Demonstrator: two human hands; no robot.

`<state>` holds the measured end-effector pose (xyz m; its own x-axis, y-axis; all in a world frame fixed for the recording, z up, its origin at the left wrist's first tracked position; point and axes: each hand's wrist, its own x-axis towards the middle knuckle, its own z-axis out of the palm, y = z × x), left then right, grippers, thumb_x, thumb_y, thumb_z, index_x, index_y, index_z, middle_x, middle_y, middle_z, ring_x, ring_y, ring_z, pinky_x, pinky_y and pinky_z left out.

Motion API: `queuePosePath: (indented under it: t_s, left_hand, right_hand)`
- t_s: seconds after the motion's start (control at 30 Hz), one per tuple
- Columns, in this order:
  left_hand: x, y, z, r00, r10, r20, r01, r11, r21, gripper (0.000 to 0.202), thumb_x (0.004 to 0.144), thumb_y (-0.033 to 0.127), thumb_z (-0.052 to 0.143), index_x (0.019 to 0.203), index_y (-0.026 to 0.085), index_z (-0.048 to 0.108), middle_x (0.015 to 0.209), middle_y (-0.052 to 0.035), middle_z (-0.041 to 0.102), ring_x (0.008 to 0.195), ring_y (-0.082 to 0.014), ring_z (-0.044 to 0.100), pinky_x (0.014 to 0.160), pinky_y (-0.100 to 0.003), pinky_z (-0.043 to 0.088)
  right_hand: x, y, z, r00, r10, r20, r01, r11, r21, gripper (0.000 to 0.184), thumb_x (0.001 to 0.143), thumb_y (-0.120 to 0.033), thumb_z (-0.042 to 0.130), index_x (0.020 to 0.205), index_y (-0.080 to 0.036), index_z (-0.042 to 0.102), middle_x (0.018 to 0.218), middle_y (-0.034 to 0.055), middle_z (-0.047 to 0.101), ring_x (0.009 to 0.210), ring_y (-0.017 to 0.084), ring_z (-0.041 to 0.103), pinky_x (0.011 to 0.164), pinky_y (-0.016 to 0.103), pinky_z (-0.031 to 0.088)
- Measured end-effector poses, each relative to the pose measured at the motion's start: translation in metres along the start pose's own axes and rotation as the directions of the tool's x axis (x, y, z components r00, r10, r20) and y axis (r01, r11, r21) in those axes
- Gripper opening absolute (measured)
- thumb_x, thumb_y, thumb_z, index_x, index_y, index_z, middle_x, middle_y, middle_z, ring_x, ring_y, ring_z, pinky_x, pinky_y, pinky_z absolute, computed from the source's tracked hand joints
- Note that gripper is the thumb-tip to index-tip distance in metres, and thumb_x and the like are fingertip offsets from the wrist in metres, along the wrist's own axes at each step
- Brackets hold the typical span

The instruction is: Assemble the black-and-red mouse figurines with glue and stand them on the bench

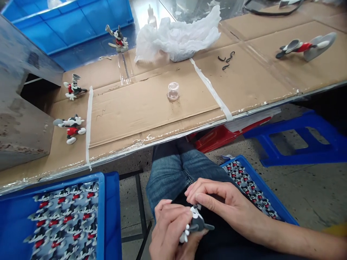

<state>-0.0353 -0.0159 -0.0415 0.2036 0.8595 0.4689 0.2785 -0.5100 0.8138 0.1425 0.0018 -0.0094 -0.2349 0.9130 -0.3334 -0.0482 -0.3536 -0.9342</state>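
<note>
Low over my lap, my left hand [172, 231] is wrapped round a small mouse figurine [197, 222]. The figurine's dark head with round ears, white face and a white glove show beyond my fingers; most of its body is hidden. Bent over its face is my right hand [219, 200], thumb and fingers closed together at the snout. What those fingertips hold, if anything, is covered.
Cardboard covers the table [151, 112], bearing a clear plastic cup [173, 91], crumpled white wrapping [179, 36], small black curved pieces [227, 60] and several mouse figurines. Blue trays of figurines stand left [101, 213] and right [282, 209]. A blue stool [303, 135] sits under the table.
</note>
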Motion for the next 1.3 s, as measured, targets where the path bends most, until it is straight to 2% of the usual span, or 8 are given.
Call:
queuePosePath:
  t_s: [0.23, 0.47, 0.67, 0.77, 0.87, 1.0, 1.13, 1.3]
  left_hand:
    - [0.003, -0.001, -0.007, 0.994, 0.057, 0.088, -0.063, 0.996, 0.063, 0.028, 0.078, 0.009, 0.076, 0.103, 0.013, 0.065, 0.088, -0.0046, 0.073, 0.078, -0.0176, 0.069, 0.088, -0.040, 0.048]
    - [0.007, 0.000, -0.007, 0.991, 0.033, 0.131, -0.037, 0.999, 0.021, 0.029, 0.079, 0.017, 0.077, 0.103, 0.016, 0.063, 0.083, -0.0015, 0.074, 0.073, -0.0162, 0.071, 0.083, -0.035, 0.051]
    - [-0.002, 0.004, 0.007, 0.994, -0.072, -0.082, 0.070, 0.997, -0.026, 0.017, 0.084, 0.025, 0.073, 0.097, 0.017, 0.066, 0.078, 0.0015, 0.070, 0.067, -0.0146, 0.066, 0.088, -0.039, 0.047]
    - [0.001, 0.003, 0.008, 0.991, 0.072, -0.116, -0.061, 0.994, 0.095, 0.010, 0.087, 0.014, 0.066, 0.098, 0.015, 0.065, 0.088, -0.0016, 0.069, 0.077, -0.0154, 0.067, 0.089, -0.042, 0.046]
    - [0.005, 0.002, 0.006, 0.966, 0.224, -0.127, -0.180, 0.941, 0.288, 0.020, 0.087, -0.001, 0.055, 0.087, 0.015, 0.066, 0.098, -0.0015, 0.066, 0.093, -0.0164, 0.067, 0.095, -0.044, 0.046]
    - [0.004, 0.003, 0.007, 0.955, 0.277, -0.102, -0.212, 0.884, 0.417, 0.029, 0.079, -0.008, 0.060, 0.079, 0.020, 0.066, 0.094, 0.0010, 0.066, 0.098, -0.0179, 0.067, 0.099, -0.047, 0.046]
    - [0.003, 0.001, 0.003, 0.942, 0.327, -0.077, -0.254, 0.843, 0.474, 0.030, 0.074, -0.010, 0.062, 0.073, 0.020, 0.066, 0.095, 0.0007, 0.062, 0.102, -0.0195, 0.064, 0.104, -0.049, 0.044]
    - [0.004, -0.008, -0.016, 0.885, 0.428, 0.182, -0.458, 0.734, 0.501, 0.029, 0.069, -0.003, 0.072, 0.081, 0.024, 0.071, 0.104, -0.0006, 0.060, 0.107, -0.0222, 0.061, 0.111, -0.054, 0.038]
  right_hand:
    - [-0.002, -0.001, -0.001, 1.000, -0.018, -0.015, 0.017, 0.999, -0.031, 0.024, 0.095, -0.035, 0.064, 0.079, -0.019, 0.073, 0.096, 0.0044, 0.069, 0.101, 0.020, 0.062, 0.095, 0.031, 0.045]
    - [0.001, -0.001, -0.002, 0.985, -0.170, 0.027, 0.172, 0.977, -0.125, 0.019, 0.094, -0.027, 0.065, 0.077, -0.021, 0.070, 0.085, 0.0027, 0.069, 0.102, 0.022, 0.061, 0.097, 0.035, 0.045]
    - [-0.001, 0.001, 0.000, 0.958, -0.274, 0.082, 0.285, 0.937, -0.201, 0.020, 0.098, -0.023, 0.059, 0.080, -0.022, 0.066, 0.079, 0.0004, 0.067, 0.101, 0.020, 0.061, 0.102, 0.035, 0.043]
    - [-0.001, 0.006, -0.002, 0.931, -0.363, 0.044, 0.365, 0.914, -0.179, 0.012, 0.098, -0.024, 0.060, 0.097, -0.026, 0.071, 0.103, 0.0011, 0.069, 0.112, 0.020, 0.058, 0.107, 0.034, 0.040]
    - [0.000, 0.007, -0.004, 0.970, -0.238, -0.044, 0.231, 0.964, -0.129, 0.020, 0.100, -0.030, 0.056, 0.116, -0.029, 0.069, 0.123, 0.0032, 0.064, 0.113, 0.019, 0.059, 0.100, 0.029, 0.047]
    - [0.001, 0.003, -0.005, 0.999, -0.046, 0.006, 0.046, 0.999, 0.017, 0.019, 0.098, -0.035, 0.059, 0.105, -0.023, 0.073, 0.092, 0.0021, 0.069, 0.081, 0.015, 0.065, 0.077, 0.022, 0.054]
    - [0.001, 0.003, -0.005, 0.993, -0.120, -0.004, 0.120, 0.993, -0.009, 0.018, 0.098, -0.033, 0.060, 0.101, -0.022, 0.074, 0.090, 0.0019, 0.069, 0.082, 0.015, 0.063, 0.078, 0.022, 0.051]
    - [0.000, 0.004, -0.006, 0.985, -0.171, 0.030, 0.172, 0.985, -0.027, 0.019, 0.100, -0.034, 0.057, 0.102, -0.024, 0.073, 0.092, 0.0027, 0.068, 0.085, 0.016, 0.063, 0.079, 0.025, 0.049]
